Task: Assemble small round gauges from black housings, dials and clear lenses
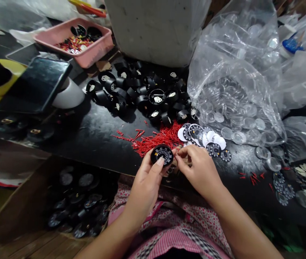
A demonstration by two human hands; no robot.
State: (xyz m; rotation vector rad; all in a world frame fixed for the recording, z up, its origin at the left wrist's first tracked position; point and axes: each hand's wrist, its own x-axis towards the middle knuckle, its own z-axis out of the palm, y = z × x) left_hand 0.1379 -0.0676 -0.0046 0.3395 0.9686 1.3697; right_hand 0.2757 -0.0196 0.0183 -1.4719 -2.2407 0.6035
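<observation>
My left hand [146, 181] is closed round a round black gauge [162, 154], its thumb lying on the printed dial face with white marks and a small orange patch. Just to its right, my right hand [200, 169] has thumb and forefinger pinched together close to the gauge's rim. A hint of red shows at those fingertips, but what they hold is too small to make out. Behind the hands lies a heap of red needle pointers [155, 138]. Loose dial discs [196, 132], some black-printed and some plain white, are spread beside the heap.
Black round housings [142, 90] are piled at the back. A plastic bag [231, 97] of clear round covers spills at right. A pink tray [88, 54] of small parts and a phone [36, 86] stand at left. Below the table edge, a box holds several gauges [84, 205].
</observation>
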